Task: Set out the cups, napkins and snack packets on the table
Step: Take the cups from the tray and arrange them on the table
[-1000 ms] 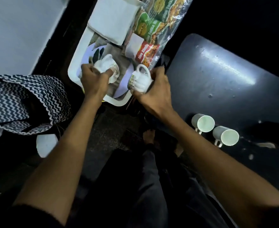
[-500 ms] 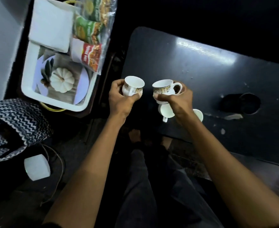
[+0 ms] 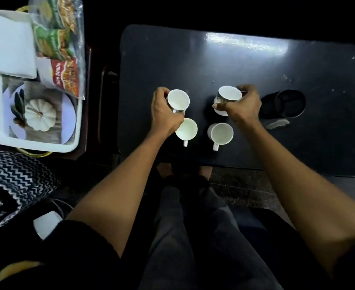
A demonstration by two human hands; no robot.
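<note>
Over the dark table (image 3: 245, 65), my left hand (image 3: 165, 114) grips a white cup (image 3: 179, 99) by its side. My right hand (image 3: 242, 104) grips a second white cup with a patterned band (image 3: 228, 97). Both held cups are upright, just beyond two white cups standing on the table: one on the left (image 3: 186, 129), one on the right (image 3: 220, 133), handles toward me. Whether the held cups touch the table I cannot tell. On the white tray (image 3: 36, 146) at the left lie a stack of white napkins (image 3: 7, 42) and snack packets in a clear bag (image 3: 57, 40).
A black round holder (image 3: 289, 103) stands on the table right of my right hand, with a pale scrap (image 3: 277, 124) beside it. A zigzag-patterned bag (image 3: 15, 181) and a small white object (image 3: 46, 223) sit at the lower left. My legs are below the table's near edge.
Both hands lifted the two cups off the tray, carried them right over the table and lowered them beyond the two standing cups. The view shifted right with them.
</note>
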